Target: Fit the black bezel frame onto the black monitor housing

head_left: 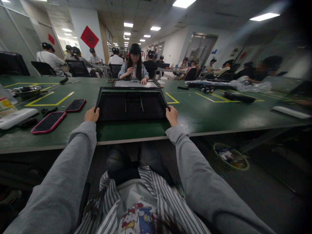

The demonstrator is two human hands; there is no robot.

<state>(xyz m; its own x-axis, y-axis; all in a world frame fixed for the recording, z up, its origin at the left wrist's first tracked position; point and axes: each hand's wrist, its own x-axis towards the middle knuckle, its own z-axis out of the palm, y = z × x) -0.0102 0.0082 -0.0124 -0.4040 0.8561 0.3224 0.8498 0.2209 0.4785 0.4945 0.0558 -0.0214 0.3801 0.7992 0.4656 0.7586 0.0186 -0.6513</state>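
Note:
Between my hands is a black rectangular frame with a recessed back, which looks like a monitor housing. My left hand is closed around its left edge. On the opposite side my right hand grips the right edge. The housing is tilted, its far edge higher than the near one, over the green table. Two thin light strips and a dark bracket show in its middle. Just beyond it lies a flat panel with a pale surface, partly hidden by the housing, in front of a person seated opposite.
Left of me lie two phones in pink-red cases, a white device and a metal bowl. Black tool-like objects and plastic wrap are at the right. A green waste basket stands below the table edge.

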